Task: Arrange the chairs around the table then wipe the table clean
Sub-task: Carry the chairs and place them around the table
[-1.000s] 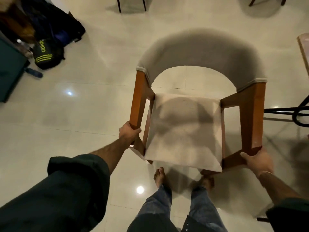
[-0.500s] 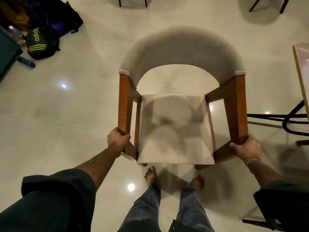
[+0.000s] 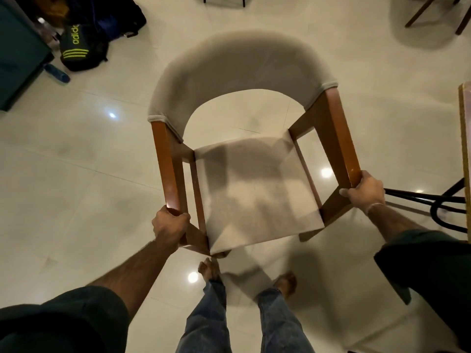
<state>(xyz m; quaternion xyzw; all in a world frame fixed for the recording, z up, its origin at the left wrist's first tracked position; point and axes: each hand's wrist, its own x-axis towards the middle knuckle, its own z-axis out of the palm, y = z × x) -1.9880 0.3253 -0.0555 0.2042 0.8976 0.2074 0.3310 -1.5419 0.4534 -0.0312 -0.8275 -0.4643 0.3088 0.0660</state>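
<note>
Since a second ago the chair (image 3: 254, 189) has twisted round, and the counter (image 3: 464, 149) edge has come further into my view, so the carry is closing on it. My left grip (image 3: 170, 225) clenches the front end of the armrest farther from the counter; my right grip (image 3: 367, 191) wraps the nearer armrest's end, just beside the counter's black legs (image 3: 448, 200). The chair looks lifted off the floor, near the counter but not tucked in. Arranging is under way, I'd judge — wiping is yet to come.
</note>
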